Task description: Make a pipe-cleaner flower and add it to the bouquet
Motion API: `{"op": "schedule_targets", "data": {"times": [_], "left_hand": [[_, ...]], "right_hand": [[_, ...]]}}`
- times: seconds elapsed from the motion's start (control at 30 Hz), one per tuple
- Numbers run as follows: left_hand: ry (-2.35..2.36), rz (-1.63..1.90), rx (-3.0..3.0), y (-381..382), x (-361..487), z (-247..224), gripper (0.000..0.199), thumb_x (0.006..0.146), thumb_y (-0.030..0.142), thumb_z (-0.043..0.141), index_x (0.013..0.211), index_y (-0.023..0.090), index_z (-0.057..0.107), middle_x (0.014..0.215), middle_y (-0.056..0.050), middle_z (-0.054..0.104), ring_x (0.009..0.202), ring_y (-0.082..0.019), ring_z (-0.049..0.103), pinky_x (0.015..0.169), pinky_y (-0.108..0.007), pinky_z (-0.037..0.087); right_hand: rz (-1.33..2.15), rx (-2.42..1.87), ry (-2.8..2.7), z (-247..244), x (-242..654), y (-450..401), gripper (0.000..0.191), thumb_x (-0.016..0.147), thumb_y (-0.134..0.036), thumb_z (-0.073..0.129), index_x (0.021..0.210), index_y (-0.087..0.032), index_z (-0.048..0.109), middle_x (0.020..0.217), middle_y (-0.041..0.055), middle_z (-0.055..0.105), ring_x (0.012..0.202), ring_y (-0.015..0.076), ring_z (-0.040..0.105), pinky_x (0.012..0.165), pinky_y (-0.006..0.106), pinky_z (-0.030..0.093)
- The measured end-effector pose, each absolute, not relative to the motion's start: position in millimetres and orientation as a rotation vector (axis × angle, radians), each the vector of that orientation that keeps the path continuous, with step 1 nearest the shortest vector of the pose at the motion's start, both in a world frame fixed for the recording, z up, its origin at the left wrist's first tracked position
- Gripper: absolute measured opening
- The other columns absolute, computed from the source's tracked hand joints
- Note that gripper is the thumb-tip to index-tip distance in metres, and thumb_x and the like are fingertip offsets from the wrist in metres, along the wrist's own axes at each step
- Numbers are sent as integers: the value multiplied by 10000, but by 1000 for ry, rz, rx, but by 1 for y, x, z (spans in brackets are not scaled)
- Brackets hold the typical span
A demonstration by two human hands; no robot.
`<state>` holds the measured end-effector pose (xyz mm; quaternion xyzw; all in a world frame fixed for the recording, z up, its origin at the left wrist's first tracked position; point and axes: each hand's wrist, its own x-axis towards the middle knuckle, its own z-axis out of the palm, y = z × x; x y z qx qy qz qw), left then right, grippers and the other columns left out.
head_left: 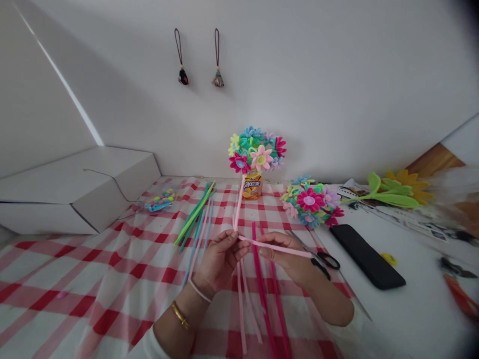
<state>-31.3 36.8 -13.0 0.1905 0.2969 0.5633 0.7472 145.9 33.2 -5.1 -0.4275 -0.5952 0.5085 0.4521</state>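
Note:
My left hand (220, 259) and my right hand (280, 254) are held close together above the checked cloth. Both pinch a pale pink pipe cleaner (275, 246), which runs sideways from the left fingers past the right hand. A second pink stem (238, 205) rises from my left fingers towards a flower bunch (256, 152) standing in a yellow drink packet (252, 184). Loose magenta pipe cleaners (265, 294) and pale pink ones (244, 304) lie beneath my hands. A gold bangle (180, 315) circles my left wrist.
Green and blue pipe cleaners (195, 222) lie left of my hands on the red-and-white checked cloth (112, 279). Black scissors (322, 262), a black phone (368, 257) and a second flower bunch (310, 202) lie right. A white box (75, 192) stands far left.

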Motion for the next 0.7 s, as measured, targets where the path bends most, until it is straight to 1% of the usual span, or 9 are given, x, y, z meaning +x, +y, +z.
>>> {"op": "schedule_targets", "data": {"times": [0.07, 0.17, 0.3, 0.37, 0.53, 0.7], "left_hand": [[679, 1181, 480, 35, -30, -13, 34, 739, 102, 631, 744, 120, 603, 632, -46, 682, 590, -139, 663, 560, -213, 533], [702, 1131, 553, 34, -30, -13, 105, 698, 173, 684, 733, 121, 599, 572, -42, 659, 531, -135, 631, 510, -211, 486], [739, 1125, 619, 36, -31, -16, 158, 664, 215, 716, 703, 130, 589, 538, -6, 621, 491, -104, 579, 496, -202, 432], [768, 1085, 689, 36, -31, -18, 167, 663, 224, 716, 679, 131, 578, 538, -1, 610, 486, -94, 562, 493, -199, 409], [831, 913, 1023, 35, -30, -22, 195, 676, 269, 683, 620, 133, 555, 530, 7, 571, 476, -96, 521, 506, -226, 389], [803, 715, 1322, 32, -29, -23, 198, 705, 292, 622, 613, 139, 537, 535, 25, 504, 489, -95, 462, 497, -236, 337]], "right_hand": [[1215, -1053, -1444, -5, 147, 35, 164, 692, -350, 710, 755, -200, 691, 703, 10, 624, 664, 154, 519, 619, 281, 405], [1260, -1050, -1337, -4, 152, 39, 191, 669, -368, 727, 677, -185, 674, 619, -15, 579, 604, 127, 482, 584, 264, 376], [1326, -1063, -1223, -4, 157, 42, 218, 627, -374, 754, 674, -179, 671, 611, -21, 580, 602, 122, 494, 603, 265, 381], [1322, -1054, -1217, -5, 158, 43, 220, 632, -370, 751, 670, -172, 663, 606, -20, 580, 605, 121, 493, 619, 266, 382], [1333, -1024, -1212, -7, 159, 44, 213, 676, -351, 726, 649, -162, 631, 599, -26, 559, 588, 104, 463, 595, 252, 367], [1409, -1035, -1172, -4, 155, 41, 209, 642, -331, 750, 646, -159, 631, 607, -33, 549, 579, 95, 465, 591, 245, 377]]}}
